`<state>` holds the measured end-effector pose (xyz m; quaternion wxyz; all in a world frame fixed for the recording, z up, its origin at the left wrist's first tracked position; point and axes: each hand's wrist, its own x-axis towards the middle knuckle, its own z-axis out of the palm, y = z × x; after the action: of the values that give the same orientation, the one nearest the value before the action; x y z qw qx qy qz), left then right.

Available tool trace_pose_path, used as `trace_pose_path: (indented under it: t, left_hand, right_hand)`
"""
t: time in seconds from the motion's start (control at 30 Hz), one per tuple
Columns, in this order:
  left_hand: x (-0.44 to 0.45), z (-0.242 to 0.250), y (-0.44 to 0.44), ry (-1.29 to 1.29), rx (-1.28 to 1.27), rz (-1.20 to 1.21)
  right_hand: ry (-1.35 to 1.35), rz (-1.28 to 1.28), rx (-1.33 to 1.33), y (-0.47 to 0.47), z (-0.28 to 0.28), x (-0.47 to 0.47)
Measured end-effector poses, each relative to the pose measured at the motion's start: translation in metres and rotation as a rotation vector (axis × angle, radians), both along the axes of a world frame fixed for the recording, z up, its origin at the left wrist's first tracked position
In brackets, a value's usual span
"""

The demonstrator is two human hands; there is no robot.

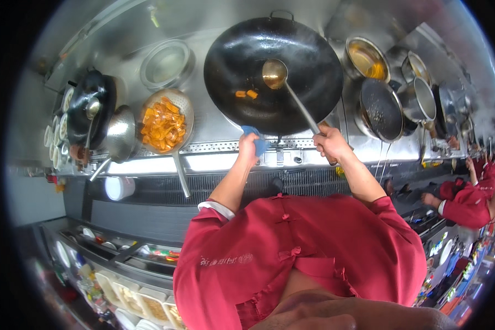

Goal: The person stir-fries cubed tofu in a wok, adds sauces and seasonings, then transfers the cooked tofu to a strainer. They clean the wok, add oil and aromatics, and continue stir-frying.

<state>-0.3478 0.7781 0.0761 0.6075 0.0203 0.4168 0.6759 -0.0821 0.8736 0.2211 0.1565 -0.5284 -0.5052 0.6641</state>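
Note:
A large black wok (231, 62) sits on the stove in front of me, with two orange-brown food pieces (246, 94) on its inner surface. My left hand (248, 147) grips a folded blue cloth (262, 144) at the wok's near rim. The grip under the cloth is hidden. In my right hand (331, 143) is the handle of a metal ladle (275, 74), its bowl inside or just over the wok. Some brown liquid shows in that bowl. Left of the wok, a perforated strainer (187, 105) holds a heap of glossy orange-brown pieces (164, 125).
A metal basin (143, 70) stands behind the strainer. Farther left are a second strainer (121, 132) and a smaller wok (77, 111) with a ladle. To the right are a pot of yellow oil (367, 62) and a dark pan (379, 109). Co-workers in red (466, 204) stand far right.

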Motion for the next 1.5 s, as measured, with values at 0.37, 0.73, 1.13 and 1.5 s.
trace_pose_path:
  t: [0.37,0.73,1.13,1.5]
  left_hand:
    - [-0.015,0.023,-0.022,0.05,-0.133,-0.201]
    - [-0.162,0.026,-0.213,1.535,-0.612,0.098]
    - [-0.19,-0.023,-0.227,-0.158,-0.239,0.045]
    - [-0.174,0.025,-0.268,0.085,-0.415,0.08]
  right_hand:
    - [-0.105,0.023,0.057,-0.046,-0.01,-0.03]
    - [0.438,0.018,-0.397,-0.122,0.065,-0.098]
    - [-0.349,0.431,0.699,-0.065,-0.054,-0.369]
    - [0.374,0.161,-0.674,0.073,-0.085,-0.559]
